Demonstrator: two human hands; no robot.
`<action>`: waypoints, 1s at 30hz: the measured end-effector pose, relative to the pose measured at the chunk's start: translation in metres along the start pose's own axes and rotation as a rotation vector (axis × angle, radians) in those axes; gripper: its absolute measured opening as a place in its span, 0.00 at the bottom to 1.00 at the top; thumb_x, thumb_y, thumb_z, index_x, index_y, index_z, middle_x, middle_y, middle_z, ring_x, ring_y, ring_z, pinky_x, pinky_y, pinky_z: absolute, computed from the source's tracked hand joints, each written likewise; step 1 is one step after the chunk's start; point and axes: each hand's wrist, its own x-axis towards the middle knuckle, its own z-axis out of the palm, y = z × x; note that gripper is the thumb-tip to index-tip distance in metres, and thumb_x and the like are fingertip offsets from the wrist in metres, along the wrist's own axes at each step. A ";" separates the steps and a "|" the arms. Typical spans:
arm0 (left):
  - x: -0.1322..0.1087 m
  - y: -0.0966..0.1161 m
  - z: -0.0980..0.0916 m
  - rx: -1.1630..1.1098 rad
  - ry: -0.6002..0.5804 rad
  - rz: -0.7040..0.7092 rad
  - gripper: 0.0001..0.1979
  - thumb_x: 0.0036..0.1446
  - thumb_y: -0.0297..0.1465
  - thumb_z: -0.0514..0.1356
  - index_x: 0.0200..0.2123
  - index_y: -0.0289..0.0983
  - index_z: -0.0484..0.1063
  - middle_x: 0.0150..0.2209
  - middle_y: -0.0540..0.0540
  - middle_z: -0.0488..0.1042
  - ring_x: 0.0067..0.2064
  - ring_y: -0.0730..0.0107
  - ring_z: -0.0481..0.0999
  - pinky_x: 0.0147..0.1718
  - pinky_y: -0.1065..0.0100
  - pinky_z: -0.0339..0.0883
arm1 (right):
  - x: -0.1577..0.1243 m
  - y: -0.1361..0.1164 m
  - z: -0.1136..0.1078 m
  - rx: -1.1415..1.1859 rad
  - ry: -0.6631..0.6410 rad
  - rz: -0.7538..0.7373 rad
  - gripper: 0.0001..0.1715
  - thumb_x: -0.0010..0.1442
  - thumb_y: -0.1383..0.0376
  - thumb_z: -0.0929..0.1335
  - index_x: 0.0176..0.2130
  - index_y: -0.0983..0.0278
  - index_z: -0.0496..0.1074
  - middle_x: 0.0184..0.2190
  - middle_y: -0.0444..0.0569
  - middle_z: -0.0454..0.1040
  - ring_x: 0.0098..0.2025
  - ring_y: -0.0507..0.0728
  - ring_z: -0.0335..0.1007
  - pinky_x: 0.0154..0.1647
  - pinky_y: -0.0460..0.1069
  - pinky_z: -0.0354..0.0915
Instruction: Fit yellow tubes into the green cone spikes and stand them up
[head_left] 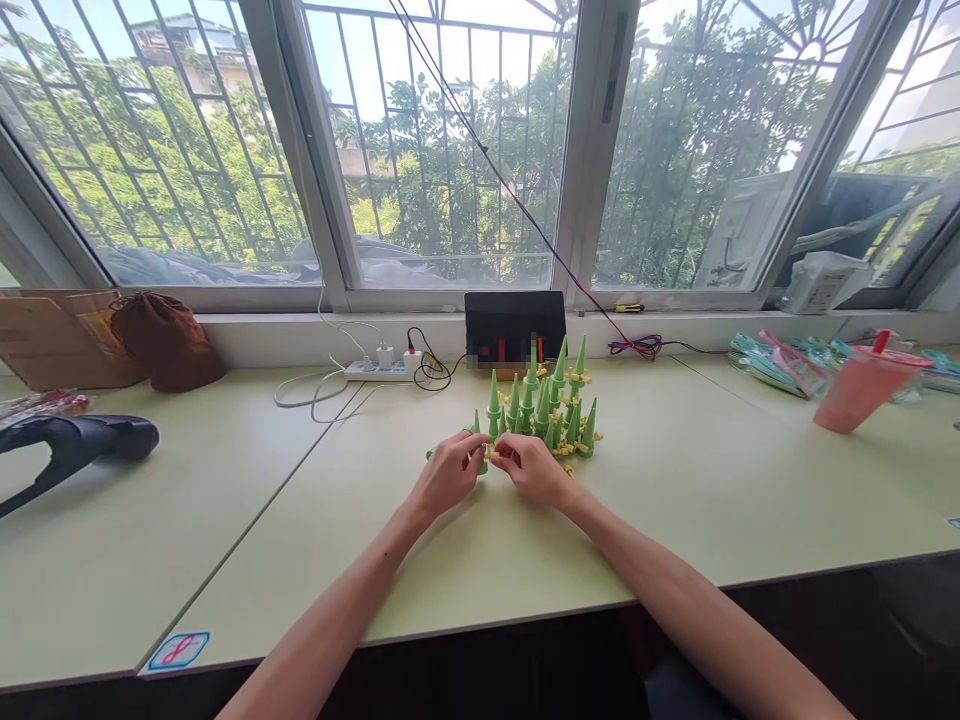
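Observation:
Several green cones (544, 405) with small yellow pieces stand grouped on the pale green table, just beyond my hands. My left hand (451, 468) is closed at the front left of the group, its fingertips on a green piece that they partly hide. Close beside it, my right hand (531, 466) pinches a small yellow piece (492, 453) between thumb and fingers. The fingertips of both hands nearly meet around these small parts. Another green part shows just left of my left hand.
Behind the cones a black tablet (514, 325) leans by the window ledge. A power strip (386, 370) with cables lies left of it. A pink cup (866, 385) and plastic packets are at the right. A brown bag (169, 342) and a black object (79, 450) are at the left.

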 end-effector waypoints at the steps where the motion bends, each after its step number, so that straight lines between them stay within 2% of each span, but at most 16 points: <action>1: 0.000 0.000 0.000 -0.001 -0.004 0.003 0.12 0.62 0.29 0.51 0.42 0.39 0.75 0.31 0.48 0.71 0.23 0.76 0.64 0.27 0.71 0.62 | 0.000 0.000 0.000 0.006 0.000 0.002 0.10 0.62 0.63 0.64 0.29 0.64 0.65 0.25 0.43 0.68 0.26 0.50 0.58 0.28 0.45 0.55; 11: -0.001 0.001 0.000 0.015 -0.013 0.017 0.12 0.62 0.28 0.52 0.39 0.39 0.75 0.30 0.49 0.69 0.23 0.77 0.62 0.26 0.72 0.60 | 0.000 0.003 0.001 -0.015 -0.029 0.005 0.11 0.62 0.65 0.63 0.27 0.63 0.63 0.23 0.42 0.66 0.25 0.50 0.57 0.28 0.45 0.53; 19: -0.001 0.002 0.000 -0.004 -0.002 0.031 0.12 0.63 0.29 0.51 0.39 0.39 0.75 0.29 0.49 0.68 0.23 0.78 0.61 0.26 0.72 0.58 | 0.000 0.003 0.001 -0.107 -0.042 0.004 0.17 0.64 0.65 0.60 0.23 0.63 0.58 0.20 0.41 0.60 0.23 0.49 0.50 0.26 0.45 0.49; 30: -0.001 0.003 0.001 -0.034 0.027 0.055 0.11 0.64 0.29 0.51 0.40 0.38 0.74 0.30 0.50 0.67 0.23 0.79 0.61 0.26 0.73 0.59 | 0.000 0.004 0.002 -0.151 -0.073 0.038 0.19 0.67 0.63 0.56 0.24 0.63 0.58 0.19 0.42 0.61 0.22 0.49 0.53 0.27 0.45 0.49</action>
